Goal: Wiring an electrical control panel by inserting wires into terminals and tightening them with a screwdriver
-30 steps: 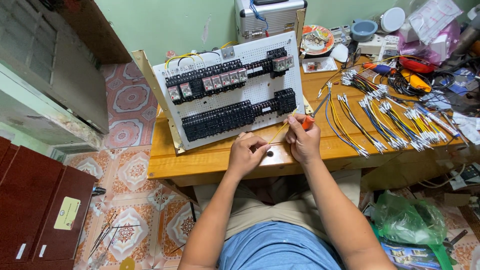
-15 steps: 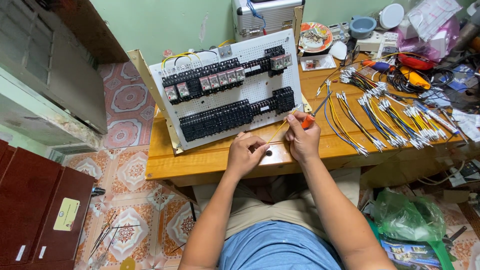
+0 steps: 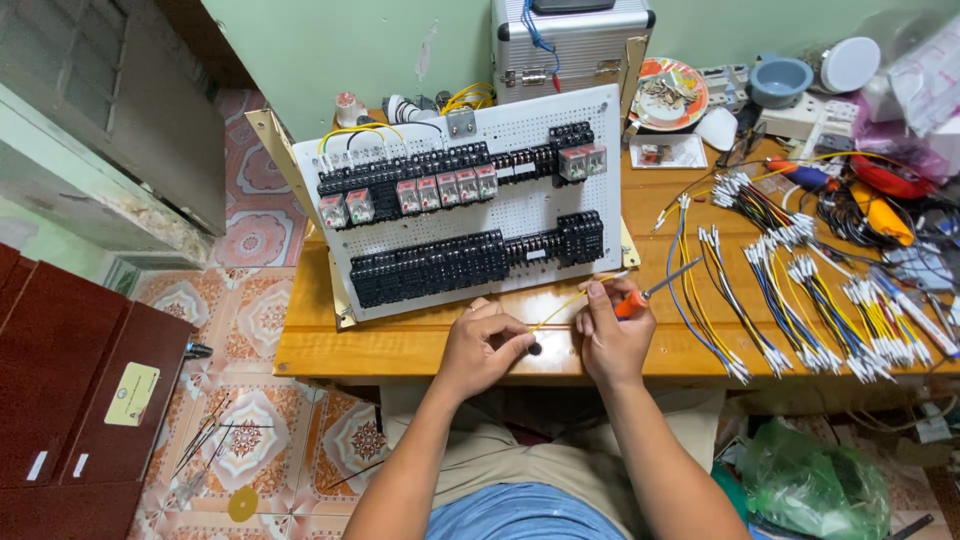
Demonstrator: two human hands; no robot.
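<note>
A white perforated panel (image 3: 520, 215) with rows of black terminal blocks and clear relays leans on the wooden table (image 3: 400, 345). My left hand (image 3: 482, 345) pinches one end of a short yellow wire (image 3: 572, 297) near the table's front edge. My right hand (image 3: 612, 335) pinches the same wire further along and also holds an orange-handled screwdriver (image 3: 648, 295), its shaft pointing up and to the right. Both hands hover just below the panel's lower right corner.
Bundles of blue, yellow, black and red wires (image 3: 800, 290) with white ends lie spread on the table's right side. A metal case (image 3: 570, 45), a plate (image 3: 668, 92), a blue bowl (image 3: 780, 80) and tools stand at the back. A green bag (image 3: 810, 485) lies on the floor.
Both hands stay close together on the yellow wire with small shifts. The view has moved slightly, and the panel and table hold their places.
</note>
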